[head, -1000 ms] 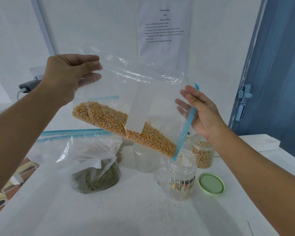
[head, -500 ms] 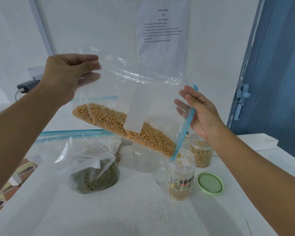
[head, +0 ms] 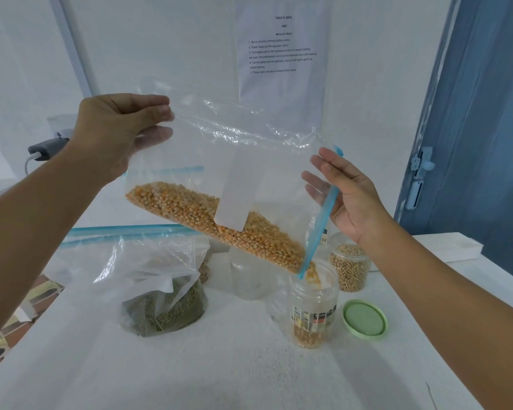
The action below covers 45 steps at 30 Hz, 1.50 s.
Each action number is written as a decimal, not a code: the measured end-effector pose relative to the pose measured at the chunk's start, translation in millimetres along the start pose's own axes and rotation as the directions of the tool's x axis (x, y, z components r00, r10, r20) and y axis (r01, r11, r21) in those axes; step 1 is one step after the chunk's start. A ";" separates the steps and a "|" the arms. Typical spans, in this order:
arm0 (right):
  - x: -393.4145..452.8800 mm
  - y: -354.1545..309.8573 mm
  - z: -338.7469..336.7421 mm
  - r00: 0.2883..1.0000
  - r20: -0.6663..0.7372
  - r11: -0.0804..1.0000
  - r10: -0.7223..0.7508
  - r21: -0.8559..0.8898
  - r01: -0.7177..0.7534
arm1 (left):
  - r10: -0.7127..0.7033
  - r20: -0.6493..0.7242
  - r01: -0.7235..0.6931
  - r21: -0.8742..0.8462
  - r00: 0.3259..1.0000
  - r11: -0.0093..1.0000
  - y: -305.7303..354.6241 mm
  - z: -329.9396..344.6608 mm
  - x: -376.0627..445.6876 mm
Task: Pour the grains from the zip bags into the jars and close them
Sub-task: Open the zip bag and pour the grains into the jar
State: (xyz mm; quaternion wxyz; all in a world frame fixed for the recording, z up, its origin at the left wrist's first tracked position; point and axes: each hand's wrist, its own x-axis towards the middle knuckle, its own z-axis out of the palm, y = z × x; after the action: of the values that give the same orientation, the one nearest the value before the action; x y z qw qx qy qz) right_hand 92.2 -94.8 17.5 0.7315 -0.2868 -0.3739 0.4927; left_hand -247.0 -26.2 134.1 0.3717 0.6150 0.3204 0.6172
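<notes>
Pouring: limp clear zip bag of yellow corn kernels [head: 219, 223], slippery film; left hand [head: 113, 134] pinches its 10 o'clock corner, right hand [head: 347, 199] fingers clamp the blue zip edge over the clear plastic jar [head: 313, 303].

2 hands [head: 122, 128], 2 zip bags [head: 243, 161], 3 jars [head: 313, 309], 1 green lid [head: 365, 318], 1 printed sheet [head: 282, 45]

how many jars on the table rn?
3: labelled jar under the pouring bag, soybean jar behind it to the right, empty jar behind the bag. Bags may hide more.
</notes>
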 end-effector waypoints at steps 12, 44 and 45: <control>2.4 -0.9 3.6 1.000 0.014 1.000 0.006 -0.006 -0.006 | -0.009 -0.016 0.009 -0.006 1.000 1.000 -5.4 -4.1 2.6; -1.5 -3.1 5.1 1.000 0.000 1.000 -0.002 -0.005 0.002 | -0.023 0.000 0.023 -0.042 1.000 0.999 0.8 -3.3 -3.9; -1.5 -3.4 5.0 1.000 -0.002 1.000 -0.004 -0.004 0.004 | -0.018 0.009 0.019 -0.042 1.000 0.999 1.2 -3.3 -4.6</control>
State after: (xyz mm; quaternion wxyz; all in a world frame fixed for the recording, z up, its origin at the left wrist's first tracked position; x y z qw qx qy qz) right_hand 89.4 -97.1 22.5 0.7323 -0.2882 -0.3749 0.4900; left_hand -250.5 -30.6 132.7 0.3917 0.6065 0.3114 0.6179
